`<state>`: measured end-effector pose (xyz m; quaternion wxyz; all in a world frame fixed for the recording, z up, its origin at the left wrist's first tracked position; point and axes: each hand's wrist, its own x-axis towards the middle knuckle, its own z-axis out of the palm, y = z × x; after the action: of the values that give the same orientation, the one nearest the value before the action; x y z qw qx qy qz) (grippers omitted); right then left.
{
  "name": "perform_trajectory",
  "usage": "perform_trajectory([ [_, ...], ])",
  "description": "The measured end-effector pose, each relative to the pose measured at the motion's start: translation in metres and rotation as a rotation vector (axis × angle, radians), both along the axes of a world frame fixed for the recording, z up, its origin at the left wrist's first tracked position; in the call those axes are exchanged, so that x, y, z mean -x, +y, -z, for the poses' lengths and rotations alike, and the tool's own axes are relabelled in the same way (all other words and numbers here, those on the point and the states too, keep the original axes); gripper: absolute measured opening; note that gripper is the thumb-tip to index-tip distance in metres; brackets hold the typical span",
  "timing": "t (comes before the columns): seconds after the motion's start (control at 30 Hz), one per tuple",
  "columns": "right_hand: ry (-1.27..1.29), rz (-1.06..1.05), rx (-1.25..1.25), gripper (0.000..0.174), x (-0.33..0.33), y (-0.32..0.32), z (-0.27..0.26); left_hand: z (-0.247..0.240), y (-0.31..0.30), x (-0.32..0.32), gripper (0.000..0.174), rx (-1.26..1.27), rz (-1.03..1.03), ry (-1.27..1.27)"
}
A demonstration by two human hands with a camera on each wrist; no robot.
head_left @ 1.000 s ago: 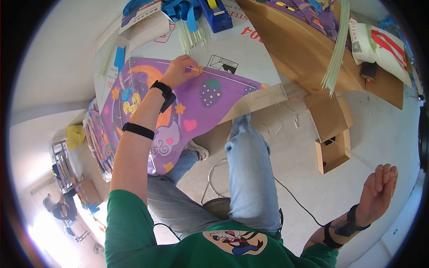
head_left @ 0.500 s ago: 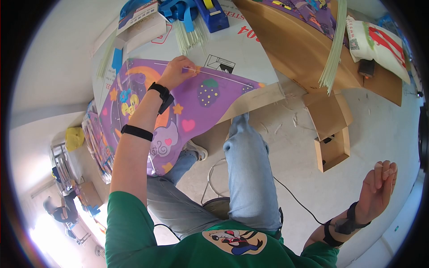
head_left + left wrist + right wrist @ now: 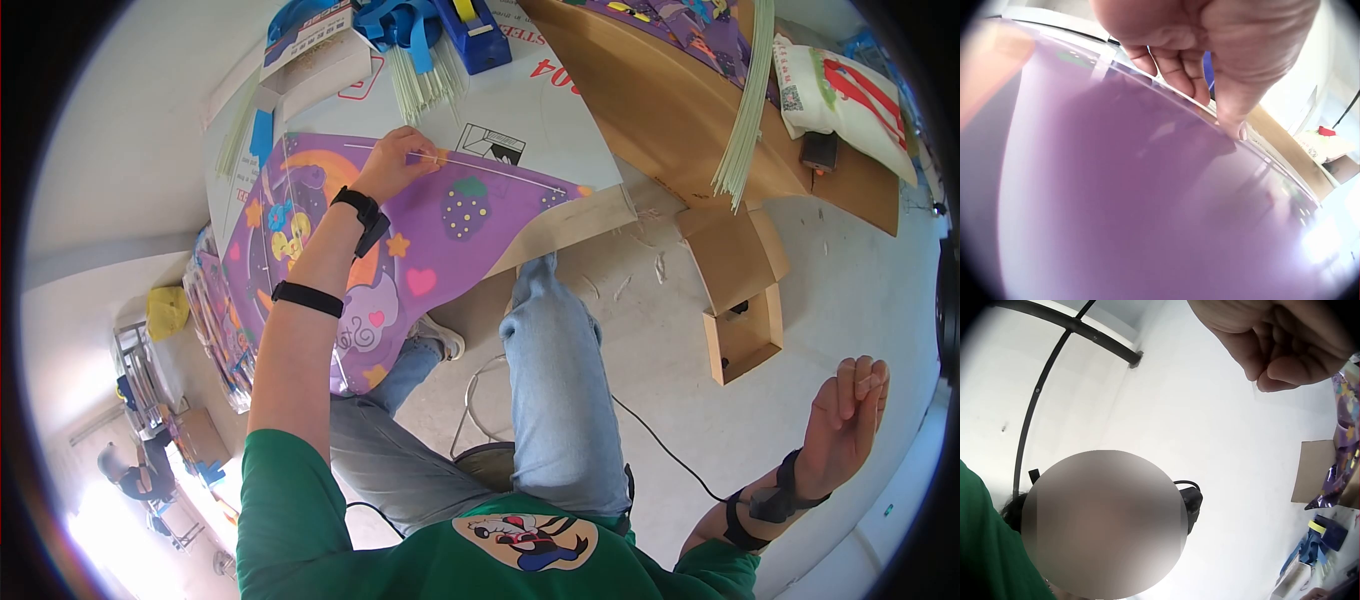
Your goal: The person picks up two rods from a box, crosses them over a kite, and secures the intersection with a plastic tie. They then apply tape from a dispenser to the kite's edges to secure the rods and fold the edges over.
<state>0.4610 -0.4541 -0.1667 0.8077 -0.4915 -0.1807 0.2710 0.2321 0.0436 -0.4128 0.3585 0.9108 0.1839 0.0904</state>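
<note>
A purple printed kite sheet (image 3: 440,225) with stars, hearts and cartoon figures spreads over a cardboard-covered work surface (image 3: 570,125). A thin white rod (image 3: 505,173) runs along its far edge. At that edge my left hand (image 3: 393,165) pinches the sheet and rod; in the left wrist view the thumb (image 3: 1232,119) lies on the near side, fingers behind. Raised away to the right, my right hand (image 3: 848,420) has its fingers bent against the thumb. A faint see-through strip like clear tape (image 3: 1270,395) shows at its fingertips in the right wrist view.
Behind the sheet stand a blue tape dispenser (image 3: 478,40), an open white box (image 3: 318,62) and a bundle of pale rods (image 3: 418,88). More rods (image 3: 745,120) overhang at right. A small open carton (image 3: 742,335) lies on the floor; a cable (image 3: 665,450) runs to my right wrist.
The view has shifted slightly and my right hand has risen a little. My left hand keeps its place on the sheet's far edge.
</note>
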Motion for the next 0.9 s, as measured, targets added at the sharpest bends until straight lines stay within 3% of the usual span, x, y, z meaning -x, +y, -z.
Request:
perform_trajectory([
  [0.9, -0.014, -0.008, 0.002, 0.005, 0.0002, -0.0012, 0.0006, -0.0011, -0.0015, 0.0004, 0.018, 0.015, -0.009, -0.004],
])
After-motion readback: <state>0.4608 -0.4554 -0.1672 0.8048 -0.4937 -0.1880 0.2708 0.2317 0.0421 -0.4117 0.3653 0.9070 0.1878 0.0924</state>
